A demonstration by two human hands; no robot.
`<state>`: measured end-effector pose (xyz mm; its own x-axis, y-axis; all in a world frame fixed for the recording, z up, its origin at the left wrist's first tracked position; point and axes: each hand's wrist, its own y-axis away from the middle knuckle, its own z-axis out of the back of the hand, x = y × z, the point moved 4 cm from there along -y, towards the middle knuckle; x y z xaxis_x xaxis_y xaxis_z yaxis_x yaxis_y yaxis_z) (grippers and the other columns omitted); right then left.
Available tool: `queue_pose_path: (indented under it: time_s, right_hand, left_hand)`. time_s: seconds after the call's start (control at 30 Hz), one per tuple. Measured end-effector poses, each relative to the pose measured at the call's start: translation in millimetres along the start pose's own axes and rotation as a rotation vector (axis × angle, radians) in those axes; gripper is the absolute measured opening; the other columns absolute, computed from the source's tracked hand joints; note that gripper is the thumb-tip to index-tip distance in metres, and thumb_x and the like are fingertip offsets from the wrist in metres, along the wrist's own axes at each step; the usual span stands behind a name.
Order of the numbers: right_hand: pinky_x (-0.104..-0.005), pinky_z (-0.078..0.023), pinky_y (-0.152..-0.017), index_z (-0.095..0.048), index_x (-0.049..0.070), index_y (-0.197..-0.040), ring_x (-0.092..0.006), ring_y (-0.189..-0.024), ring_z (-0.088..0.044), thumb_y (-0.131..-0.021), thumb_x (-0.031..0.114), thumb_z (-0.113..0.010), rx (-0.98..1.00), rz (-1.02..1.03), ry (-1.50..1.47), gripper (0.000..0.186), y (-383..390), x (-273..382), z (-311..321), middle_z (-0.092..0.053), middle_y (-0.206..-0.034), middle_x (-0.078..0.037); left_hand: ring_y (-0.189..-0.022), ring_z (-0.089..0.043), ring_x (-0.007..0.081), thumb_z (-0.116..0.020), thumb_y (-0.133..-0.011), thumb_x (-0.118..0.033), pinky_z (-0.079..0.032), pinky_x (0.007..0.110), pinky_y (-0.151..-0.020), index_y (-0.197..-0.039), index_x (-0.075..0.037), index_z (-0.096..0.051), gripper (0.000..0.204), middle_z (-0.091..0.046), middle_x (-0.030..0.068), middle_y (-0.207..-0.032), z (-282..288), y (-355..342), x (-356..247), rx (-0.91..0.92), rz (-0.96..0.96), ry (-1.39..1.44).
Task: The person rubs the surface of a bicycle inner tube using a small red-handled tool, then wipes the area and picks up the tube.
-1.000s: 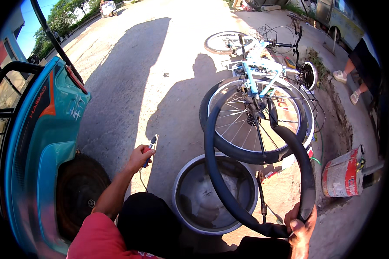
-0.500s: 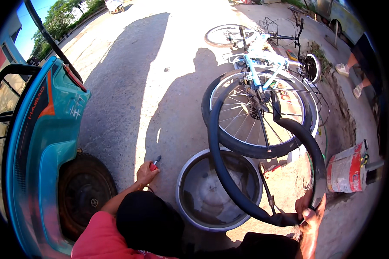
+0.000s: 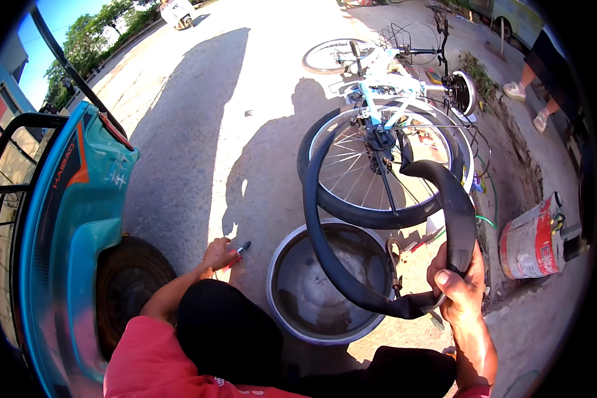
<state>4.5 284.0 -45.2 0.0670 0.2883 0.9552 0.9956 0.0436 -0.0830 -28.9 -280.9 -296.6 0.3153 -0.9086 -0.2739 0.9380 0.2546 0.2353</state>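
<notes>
My right hand (image 3: 459, 285) grips a black inner tube (image 3: 324, 252), its thumb over the folded rubber. The tube hangs in a big loop across the right side of a metal basin (image 3: 272, 278) holding water. At the left, my left hand (image 3: 217, 255) is low over the ground with its fingers apart. By its fingertips is a small tool with a red handle (image 3: 233, 261) and a dark tip; whether they still touch it is hard to see. Beyond the basin a light-blue bicycle (image 3: 373, 106) lies on its side, its spoked wheel (image 3: 358, 215) partly behind the tube.
A teal vehicle (image 3: 79, 219) with a dark wheel (image 3: 136, 285) stands close on my left. To the right are a red-and-white bucket (image 3: 529, 240) and a bystander's legs (image 3: 534, 93). A hand pump-like tool (image 3: 394, 265) lies beside the basin. Farther off is a white scooter (image 3: 178, 13).
My right hand has raised the inner tube and drawn it slightly left. The fingers of my left hand, earlier closed round the red-handled tool, have spread. The distant scooter has come nearer.
</notes>
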Motion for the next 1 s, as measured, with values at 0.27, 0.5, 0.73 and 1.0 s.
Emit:
queue_pose_path:
  time_s: [0.27,0.5,0.73,1.0]
  right_hand:
    - [-0.0252,-0.047,-0.057,-0.051,0.003,-0.118,-0.0105,-0.062,-0.055,-0.075,0.001,-0.077,-0.038,-0.014,-0.157,0.050,2,-9,-16,-0.059,-0.080,-0.002]
    - [-0.0261,-0.045,-0.055,-0.051,0.003,-0.117,-0.0104,-0.061,-0.054,-0.074,0.003,-0.076,-0.032,0.028,-0.084,0.050,3,-15,-17,-0.058,-0.078,-0.003]
    - [-0.0264,-0.046,-0.056,-0.051,0.002,-0.118,-0.0112,-0.061,-0.055,-0.074,0.003,-0.076,-0.022,-0.009,-0.071,0.051,11,-21,-14,-0.057,-0.077,-0.003]
    - [-0.0264,-0.047,-0.056,-0.051,0.003,-0.119,-0.0113,-0.061,-0.054,-0.074,0.002,-0.076,-0.018,0.011,-0.026,0.052,14,-27,-16,-0.056,-0.078,-0.003]
  left_hand:
    - [-0.107,-0.071,0.0234,-0.073,-0.099,-0.027,-0.056,0.036,-0.095,-0.124,0.001,-0.071,0.038,-0.075,0.0151,-0.114,85,-33,-159,0.209,-0.329,0.441]
    - [-0.103,-0.070,0.0232,-0.067,-0.104,-0.024,-0.057,0.036,-0.091,-0.122,0.001,-0.071,0.031,-0.074,0.0131,-0.112,128,24,-316,0.387,-0.713,0.476]
    - [-0.101,-0.072,0.0252,-0.071,-0.101,-0.021,-0.057,0.037,-0.090,-0.120,0.000,-0.071,0.027,-0.073,0.0124,-0.111,107,73,-345,0.552,-1.031,0.386]
    - [-0.100,-0.072,0.0232,-0.072,-0.100,-0.019,-0.057,0.036,-0.087,-0.117,0.000,-0.071,0.025,-0.074,0.0122,-0.109,116,80,-337,0.491,-1.057,0.542]
